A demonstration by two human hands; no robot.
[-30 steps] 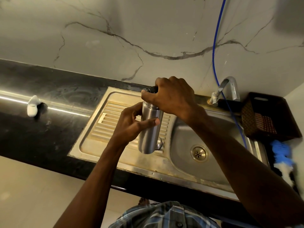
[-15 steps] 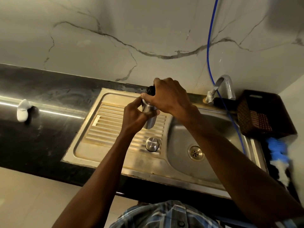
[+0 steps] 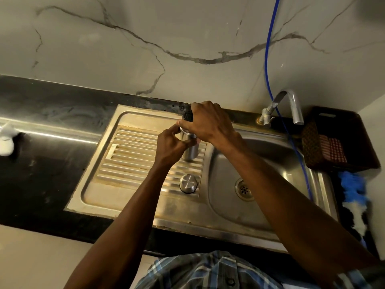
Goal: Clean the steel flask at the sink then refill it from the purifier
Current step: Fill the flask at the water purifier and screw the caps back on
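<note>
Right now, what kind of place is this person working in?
Most likely a home kitchen: a steel sink with a ribbed drainboard set in a dark counter, and a tap against a marble-look wall.

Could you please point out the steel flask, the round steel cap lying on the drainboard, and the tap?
steel flask (image 3: 191, 152): head view, lower body below the hands.
round steel cap (image 3: 188, 183): head view, middle of its flat top.
tap (image 3: 296, 110): head view, the spout's downward bend.

Dim warm light, glare streak on black counter (image 3: 52, 130), edges bowed, right edge blurred
</note>
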